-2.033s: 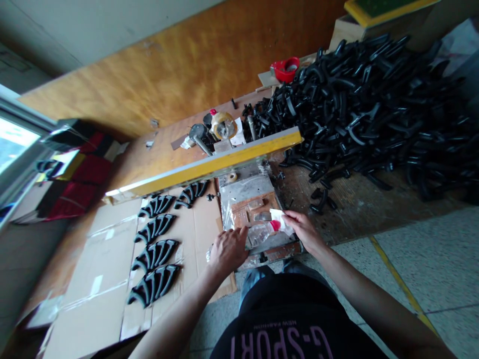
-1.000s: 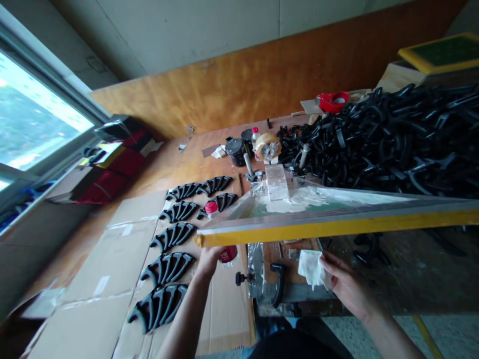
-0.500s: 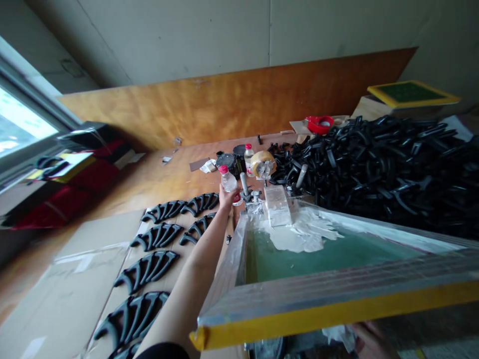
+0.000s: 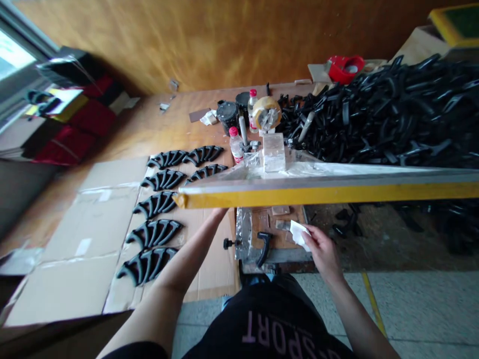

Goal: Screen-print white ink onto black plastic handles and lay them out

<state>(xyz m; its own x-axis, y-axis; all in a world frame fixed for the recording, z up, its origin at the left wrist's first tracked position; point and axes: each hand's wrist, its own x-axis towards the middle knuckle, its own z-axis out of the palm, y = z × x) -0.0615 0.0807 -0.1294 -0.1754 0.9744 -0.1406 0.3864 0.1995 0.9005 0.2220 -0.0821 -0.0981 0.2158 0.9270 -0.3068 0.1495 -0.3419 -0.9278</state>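
Observation:
My left forearm (image 4: 194, 257) reaches under the raised screen-printing frame (image 4: 325, 195), whose yellow-taped edge hides the hand and fingers. Behind the frame's left part stands a clear bottle with a red cap (image 4: 235, 144). My right hand (image 4: 322, 249) pinches a folded white tissue (image 4: 300, 235) below the frame, over the work surface. Close to the tissue's left lies a small flat plate (image 4: 283, 225). A single curved black plastic part (image 4: 264, 248) rests on the wooden base to the left of my right hand.
Rows of curved black parts (image 4: 155, 232) lie on cardboard (image 4: 71, 234) at left. A large heap of black parts (image 4: 377, 114) fills the right. Black tubs (image 4: 227, 115), a second red-capped bottle (image 4: 253, 110), a tape roll (image 4: 267, 113) and a red tape dispenser (image 4: 345, 69) stand behind.
My left hand has let go of the bottle and drawn back toward me, behind the frame edge. The frame appears tilted higher. My right hand with the tissue has come into fuller view as the camera tipped down.

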